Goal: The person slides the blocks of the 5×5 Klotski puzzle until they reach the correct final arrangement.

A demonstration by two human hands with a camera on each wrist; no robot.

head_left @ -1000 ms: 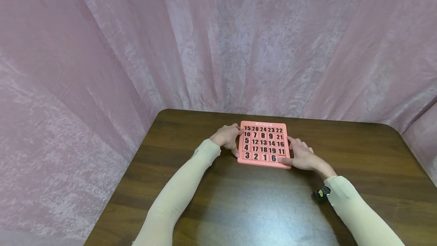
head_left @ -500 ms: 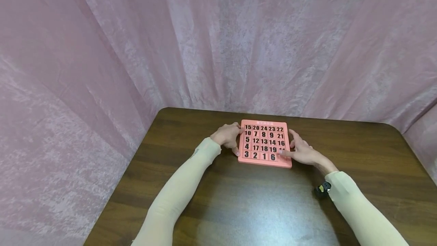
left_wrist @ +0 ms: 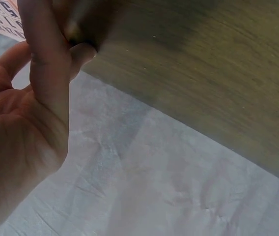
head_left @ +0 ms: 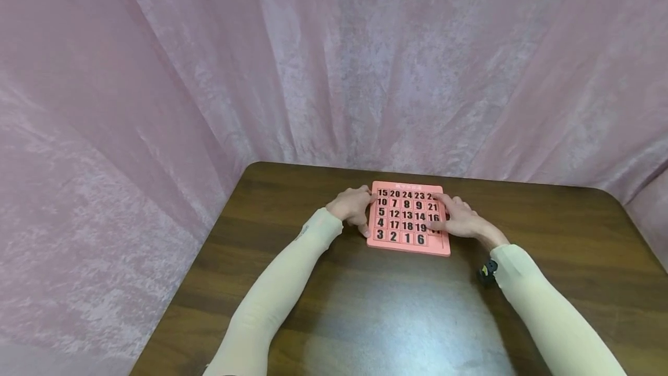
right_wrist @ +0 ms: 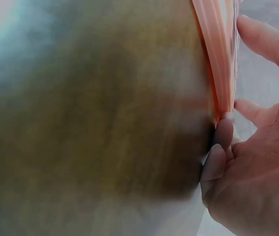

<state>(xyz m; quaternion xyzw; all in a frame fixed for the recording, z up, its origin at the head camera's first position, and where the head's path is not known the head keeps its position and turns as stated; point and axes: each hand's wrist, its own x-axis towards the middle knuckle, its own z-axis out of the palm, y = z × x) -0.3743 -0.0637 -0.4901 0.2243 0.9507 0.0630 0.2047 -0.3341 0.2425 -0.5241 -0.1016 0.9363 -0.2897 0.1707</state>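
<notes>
We note the puzzle (head_left: 407,214) right of frame centre. Left hand (head_left: 353,208), spread, touches its edge; right hand (head_left: 461,220), spread, touches tiles (head_left: 433,217).

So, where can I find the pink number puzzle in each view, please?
Head: the pink number puzzle lies right of centre, below mid-height.
Left wrist: the puzzle is cut off in the top left corner.
Right wrist: the puzzle is nearly edge-on, upper right.
Shared landmark: the brown wooden table.
</notes>
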